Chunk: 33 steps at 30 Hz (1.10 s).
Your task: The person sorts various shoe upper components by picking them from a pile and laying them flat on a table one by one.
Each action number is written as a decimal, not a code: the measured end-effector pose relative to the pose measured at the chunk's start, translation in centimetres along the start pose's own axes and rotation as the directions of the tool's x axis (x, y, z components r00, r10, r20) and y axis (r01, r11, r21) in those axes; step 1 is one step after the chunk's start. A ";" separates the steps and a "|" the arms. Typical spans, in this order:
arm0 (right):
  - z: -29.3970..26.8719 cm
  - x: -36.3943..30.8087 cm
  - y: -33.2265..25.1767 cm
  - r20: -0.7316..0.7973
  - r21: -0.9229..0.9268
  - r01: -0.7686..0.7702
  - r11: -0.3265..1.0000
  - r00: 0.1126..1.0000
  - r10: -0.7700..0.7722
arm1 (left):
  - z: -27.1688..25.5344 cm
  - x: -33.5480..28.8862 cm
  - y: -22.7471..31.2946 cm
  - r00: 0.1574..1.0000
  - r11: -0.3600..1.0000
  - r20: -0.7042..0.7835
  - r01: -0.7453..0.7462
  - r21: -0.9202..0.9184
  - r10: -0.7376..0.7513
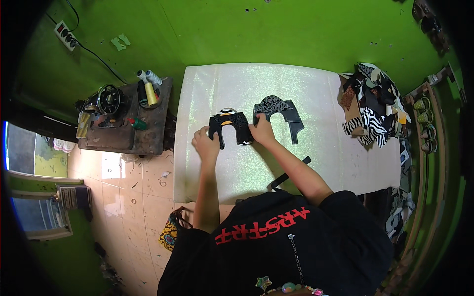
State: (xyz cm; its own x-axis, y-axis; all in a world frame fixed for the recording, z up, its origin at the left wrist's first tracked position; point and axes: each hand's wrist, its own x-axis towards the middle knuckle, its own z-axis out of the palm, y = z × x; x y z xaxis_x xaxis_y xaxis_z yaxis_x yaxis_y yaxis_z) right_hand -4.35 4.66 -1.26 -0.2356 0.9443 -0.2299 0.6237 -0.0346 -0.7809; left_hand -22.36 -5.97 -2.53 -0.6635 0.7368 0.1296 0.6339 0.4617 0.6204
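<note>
Table [306, 163] white, glittery | walls [296, 29] green | hands [206, 144] on black cutout [231, 124]

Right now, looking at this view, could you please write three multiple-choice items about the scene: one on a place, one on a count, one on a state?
1. Where does the pile of patterned fabric scraps lie?
A. at the right end of the white table
B. on the floor
C. on the sewing machine table

2. How many black U-shaped cut pieces lie on the table?
A. one
B. two
C. four

3. How is the nearer U-shaped piece handled?
A. it lies untouched
B. one hand lifts it in the air
C. both hands press on its ends

Answers:
1 A, the pile sits by the table's right edge.
2 B, the near piece and the second piece beside it.
3 C, the left hand and the right hand each rest on one end, the piece flat.
</note>
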 end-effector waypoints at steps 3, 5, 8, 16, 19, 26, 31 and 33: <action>0.1 -0.5 2.0 0.040 0.002 -0.038 0.999 0.998 0.038 | 0.0 -1.8 3.2 0.989 0.993 0.097 -0.118 0.013 0.116; 1.0 -0.7 2.4 -0.030 0.081 -0.021 0.997 0.999 0.023 | 0.9 -2.9 3.9 0.970 0.986 0.186 -0.162 0.027 0.154; 1.7 -1.2 2.2 0.042 0.332 -0.138 0.933 0.990 0.132 | 2.0 -3.6 4.2 0.959 0.992 0.253 -0.128 -0.014 0.127; 3.1 -1.5 2.0 0.005 0.377 -0.148 0.914 0.987 0.158 | 2.8 -3.5 3.8 0.948 0.982 0.281 -0.106 -0.156 0.147; 2.9 -1.9 1.2 0.181 0.578 -0.302 0.758 0.953 0.242 | 3.1 -3.3 2.9 0.949 0.971 0.265 -0.113 -0.212 0.169; 3.9 -2.4 2.2 0.075 0.513 -0.201 0.835 0.979 0.189 | 3.1 -3.7 3.8 0.945 0.977 0.323 0.019 -0.213 0.052; 3.0 -3.0 2.0 0.024 0.217 -0.075 0.973 0.997 0.071 | 3.6 -3.5 3.5 0.950 0.984 0.307 -0.002 -0.181 0.058; 2.7 -3.3 1.7 -0.067 0.047 0.002 0.999 0.998 0.001 | 3.8 -3.4 3.7 0.948 0.980 0.312 0.003 -0.199 0.060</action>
State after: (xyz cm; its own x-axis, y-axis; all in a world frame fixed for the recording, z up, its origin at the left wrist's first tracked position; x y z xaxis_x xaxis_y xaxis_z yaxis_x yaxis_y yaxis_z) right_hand -4.53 0.62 -3.34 -0.1842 0.9641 -0.1913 0.5878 -0.0479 -0.8076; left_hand -16.24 -4.90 -3.65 -0.4673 0.8804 -0.0810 0.5402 0.3568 0.7622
